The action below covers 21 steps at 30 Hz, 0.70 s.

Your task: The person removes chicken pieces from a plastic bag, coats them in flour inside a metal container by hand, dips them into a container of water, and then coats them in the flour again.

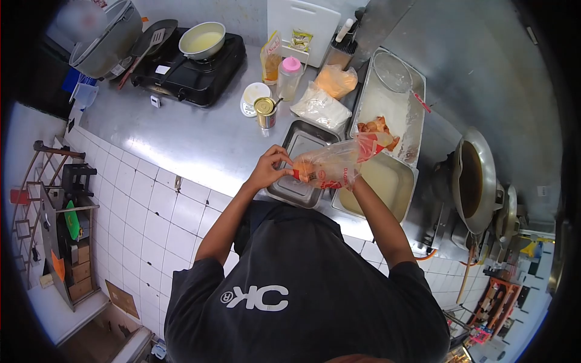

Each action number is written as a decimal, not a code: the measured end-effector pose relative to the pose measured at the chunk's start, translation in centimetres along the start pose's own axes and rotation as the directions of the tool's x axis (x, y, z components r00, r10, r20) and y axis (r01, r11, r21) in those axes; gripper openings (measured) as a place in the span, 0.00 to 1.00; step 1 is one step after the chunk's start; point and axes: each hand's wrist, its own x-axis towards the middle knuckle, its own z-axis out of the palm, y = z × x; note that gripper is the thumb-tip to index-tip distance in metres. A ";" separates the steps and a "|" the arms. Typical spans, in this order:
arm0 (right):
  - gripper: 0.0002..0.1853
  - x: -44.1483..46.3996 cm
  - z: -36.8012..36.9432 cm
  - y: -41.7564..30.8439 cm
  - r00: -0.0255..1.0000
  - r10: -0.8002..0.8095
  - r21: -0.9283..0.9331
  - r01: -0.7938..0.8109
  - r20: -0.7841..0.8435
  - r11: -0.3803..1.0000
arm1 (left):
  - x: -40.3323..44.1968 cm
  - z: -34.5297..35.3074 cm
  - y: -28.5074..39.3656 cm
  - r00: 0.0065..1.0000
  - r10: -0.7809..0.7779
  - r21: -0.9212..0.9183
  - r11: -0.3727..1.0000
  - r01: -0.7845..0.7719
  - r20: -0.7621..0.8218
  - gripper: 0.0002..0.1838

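Observation:
My left hand pinches one end of a clear plastic bag with red print. Orange-brown contents show through the bag beside my fingertips. My right hand is at the bag's other side, mostly covered by it; whether it is behind or inside, and how its fingers lie, I cannot tell. Below the bag is a metal tray. Right of it stands a container of pale liquid. Brown fried-looking pieces lie in a larger tray holding white powder.
A strainer rests on the powder tray. Behind the bag are a white bag, an orange-filled bag, a pink-lidded bottle and an open can. A saucepan sits on the stove; a wok stands right.

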 end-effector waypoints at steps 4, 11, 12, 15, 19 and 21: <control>0.22 0.0 0.0 0.2 1.000 0.010 0.007 -0.010 -0.014 1.000 | 0.5 0.7 -0.1 0.999 -0.015 0.055 0.998 0.016 -0.030 0.09; 0.21 0.6 0.8 0.9 0.995 -0.086 0.118 0.092 -0.048 0.989 | 0.9 0.6 1.6 0.980 -0.081 0.057 0.994 0.093 -0.184 0.12; 0.20 0.8 1.2 1.0 0.993 -0.105 0.139 0.111 -0.053 0.984 | 0.7 0.3 0.9 0.980 -0.080 0.060 0.994 0.092 -0.183 0.12; 0.20 1.6 2.6 1.5 0.985 -0.149 0.209 0.163 -0.081 0.964 | 0.6 -0.2 -0.4 0.947 -0.318 0.123 0.942 0.311 0.040 0.11; 0.19 2.4 4.3 2.9 0.976 -0.179 0.272 0.207 -0.123 0.940 | -0.3 0.2 -2.1 0.919 -0.393 -0.083 0.917 0.391 -0.020 0.09; 0.19 2.5 5.3 5.3 0.966 -0.194 0.293 0.237 -0.169 0.926 | -1.3 0.2 -3.7 0.899 -0.437 -0.141 0.891 0.431 -0.017 0.10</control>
